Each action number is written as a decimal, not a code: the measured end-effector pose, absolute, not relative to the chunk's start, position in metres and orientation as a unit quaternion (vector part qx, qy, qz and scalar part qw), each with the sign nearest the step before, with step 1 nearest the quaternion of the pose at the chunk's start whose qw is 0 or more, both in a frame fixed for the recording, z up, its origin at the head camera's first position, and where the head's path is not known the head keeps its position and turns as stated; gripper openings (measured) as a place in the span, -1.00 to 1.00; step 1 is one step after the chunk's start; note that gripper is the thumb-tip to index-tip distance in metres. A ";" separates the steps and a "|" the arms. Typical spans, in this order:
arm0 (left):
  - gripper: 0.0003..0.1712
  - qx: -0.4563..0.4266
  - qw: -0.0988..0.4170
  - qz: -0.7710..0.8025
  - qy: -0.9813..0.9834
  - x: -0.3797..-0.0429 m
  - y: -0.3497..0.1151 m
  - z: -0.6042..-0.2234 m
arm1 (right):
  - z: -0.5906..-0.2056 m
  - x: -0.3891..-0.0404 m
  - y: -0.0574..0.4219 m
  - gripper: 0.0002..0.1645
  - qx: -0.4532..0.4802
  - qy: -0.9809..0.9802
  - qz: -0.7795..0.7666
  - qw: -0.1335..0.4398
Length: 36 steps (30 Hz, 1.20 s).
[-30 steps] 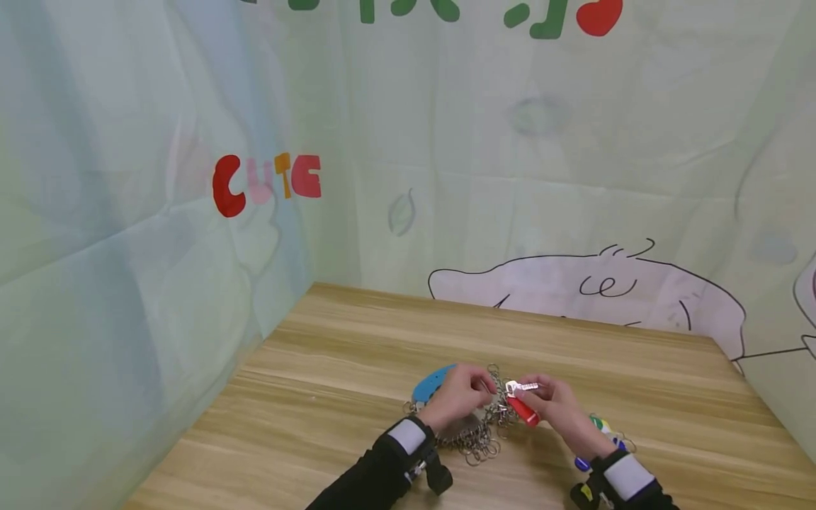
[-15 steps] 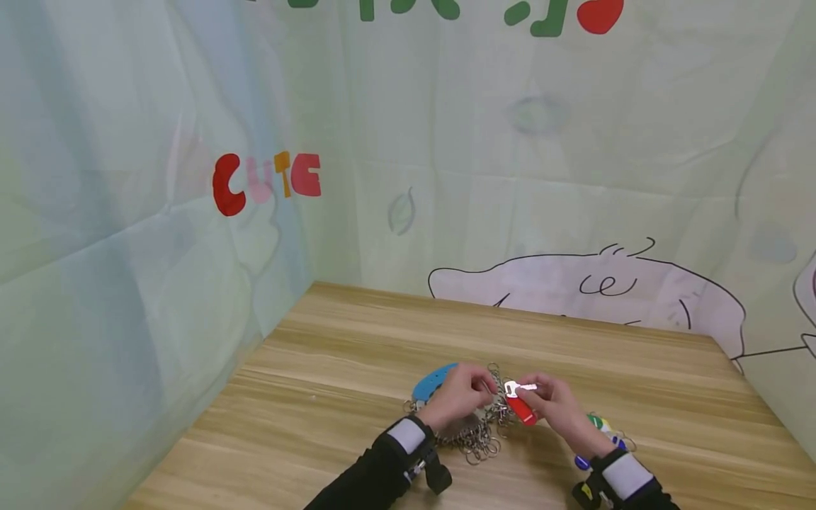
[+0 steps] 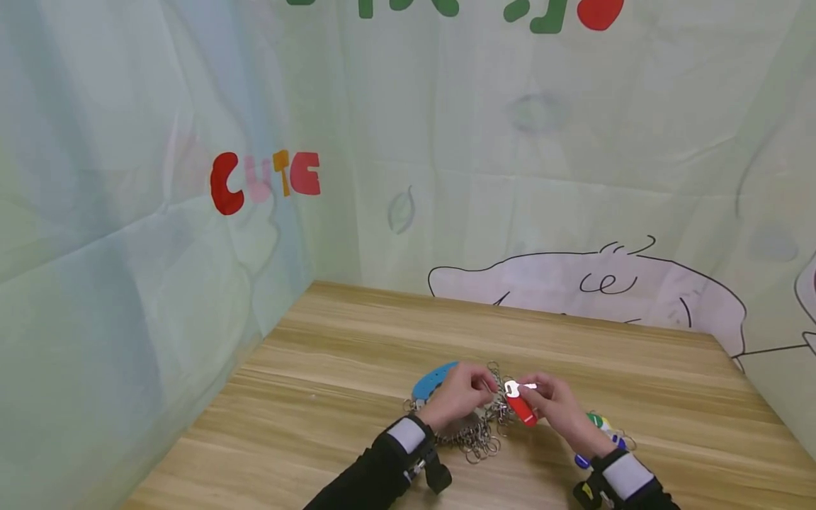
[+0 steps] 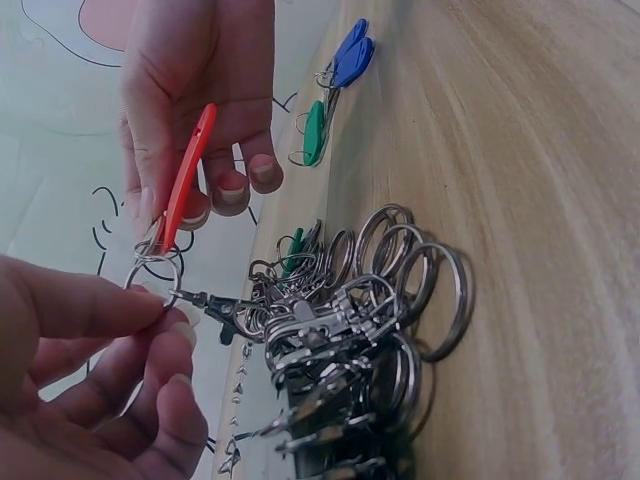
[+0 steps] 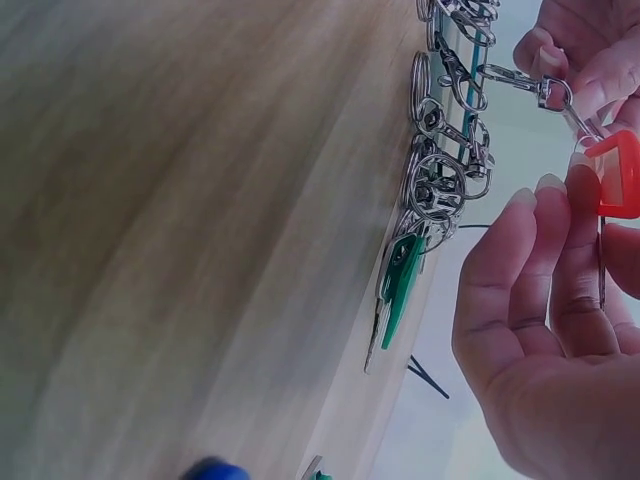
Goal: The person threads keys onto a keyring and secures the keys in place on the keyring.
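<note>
My left hand [image 3: 460, 391] pinches a metal split ring [image 4: 180, 282] between thumb and fingertips. A swivel clasp [image 4: 212, 304] joins that ring to a tangled pile of metal clasps and rings [image 4: 330, 330]. Facing it, my right hand [image 3: 561, 409] holds a silver key [image 3: 512, 389] with a red key tag [image 3: 524, 411] hanging beside it. In the left wrist view the small ring of the red tag meets the split ring at my left fingertips. Thumb and fingers of my right hand cover part of the key's blade.
Behind my left hand lies a flat blue piece [image 3: 431, 384], partly covered. A green-tagged key [image 5: 402, 292] sits at the pile's edge. More keys with green tags [image 4: 314, 132] and blue tags [image 4: 353, 62] lie on the wooden table [image 3: 357, 333] by my right wrist. Printed cloth walls [image 3: 408, 142] enclose it.
Both hands stay nearly in place. The key and red tag have turned very slightly in my right fingers; the pile has not moved.
</note>
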<state>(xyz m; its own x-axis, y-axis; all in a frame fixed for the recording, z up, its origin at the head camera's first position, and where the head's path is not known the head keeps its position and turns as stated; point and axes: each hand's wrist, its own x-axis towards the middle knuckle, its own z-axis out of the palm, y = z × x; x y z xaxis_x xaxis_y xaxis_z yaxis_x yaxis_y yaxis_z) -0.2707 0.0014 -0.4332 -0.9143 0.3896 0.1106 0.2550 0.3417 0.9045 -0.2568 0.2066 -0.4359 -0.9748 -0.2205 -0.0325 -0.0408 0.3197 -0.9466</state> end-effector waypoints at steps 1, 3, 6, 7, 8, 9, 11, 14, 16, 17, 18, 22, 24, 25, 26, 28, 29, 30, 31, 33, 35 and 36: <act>-0.91 0.198 0.061 0.539 0.817 -0.271 0.001 -0.433 | -0.436 -0.257 0.207 -0.60 -0.081 0.809 -0.577 0.077; -0.91 0.199 0.061 0.539 0.816 -0.271 0.001 -0.433 | -0.436 -0.257 0.207 -0.61 -0.079 0.810 -0.576 0.077; -0.91 0.202 0.060 0.539 0.816 -0.271 0.001 -0.434 | -0.437 -0.258 0.207 -0.62 -0.072 0.812 -0.574 0.078; -0.91 0.202 0.060 0.539 0.816 -0.271 0.001 -0.434 | -0.437 -0.258 0.207 -0.63 -0.069 0.812 -0.574 0.078; -0.91 0.201 0.060 0.539 0.816 -0.271 0.001 -0.434 | -0.437 -0.258 0.207 -0.63 -0.066 0.813 -0.573 0.078; -0.91 0.201 0.060 0.539 0.816 -0.271 0.001 -0.434 | -0.438 -0.258 0.207 -0.64 -0.063 0.814 -0.572 0.077; -0.92 0.201 0.059 0.538 0.816 -0.271 0.002 -0.434 | -0.438 -0.259 0.207 -0.64 -0.059 0.815 -0.571 0.077; -0.92 0.202 0.058 0.537 0.817 -0.271 0.002 -0.434 | -0.438 -0.259 0.207 -0.64 -0.057 0.816 -0.569 0.077; -0.91 0.203 0.057 0.538 0.817 -0.271 0.002 -0.434 | -0.438 -0.259 0.207 -0.64 -0.057 0.816 -0.570 0.078; -0.91 0.203 0.056 0.538 0.817 -0.271 0.002 -0.435 | -0.438 -0.259 0.207 -0.64 -0.057 0.815 -0.571 0.078; -0.91 0.203 0.056 0.538 0.816 -0.271 0.002 -0.435 | -0.438 -0.259 0.207 -0.63 -0.059 0.815 -0.571 0.078; -0.91 0.201 0.058 0.539 0.816 -0.271 0.003 -0.435 | -0.436 -0.258 0.207 -0.62 -0.067 0.810 -0.578 0.077; -0.91 0.200 0.059 0.540 0.816 -0.271 0.003 -0.435 | -0.435 -0.257 0.207 -0.61 -0.068 0.808 -0.580 0.075; -0.91 0.199 0.060 0.540 0.816 -0.271 0.003 -0.435 | -0.435 -0.257 0.207 -0.61 -0.069 0.808 -0.580 0.075; -0.91 0.198 0.060 0.540 0.816 -0.271 0.003 -0.435 | -0.435 -0.256 0.207 -0.61 -0.070 0.809 -0.579 0.075; -0.92 0.196 0.062 0.541 0.816 -0.270 0.004 -0.435 | -0.434 -0.256 0.207 -0.61 -0.070 0.811 -0.576 0.076; -0.92 0.195 0.062 0.541 0.816 -0.270 0.004 -0.435 | -0.434 -0.256 0.207 -0.61 -0.070 0.812 -0.574 0.077; -0.92 0.194 0.063 0.541 0.816 -0.270 0.004 -0.435 | -0.434 -0.257 0.207 -0.61 -0.068 0.813 -0.573 0.077; -0.92 0.193 0.064 0.541 0.816 -0.271 0.004 -0.435 | -0.434 -0.257 0.207 -0.61 -0.066 0.814 -0.572 0.078; -0.92 0.193 0.065 0.539 0.817 -0.271 0.004 -0.434 | -0.433 -0.257 0.208 -0.61 -0.062 0.815 -0.570 0.080; -0.92 0.193 0.065 0.537 0.819 -0.271 0.004 -0.434 | -0.433 -0.258 0.208 -0.62 -0.058 0.816 -0.570 0.081; -0.92 0.193 0.065 0.536 0.820 -0.271 0.004 -0.434 | -0.433 -0.258 0.208 -0.63 -0.055 0.815 -0.570 0.081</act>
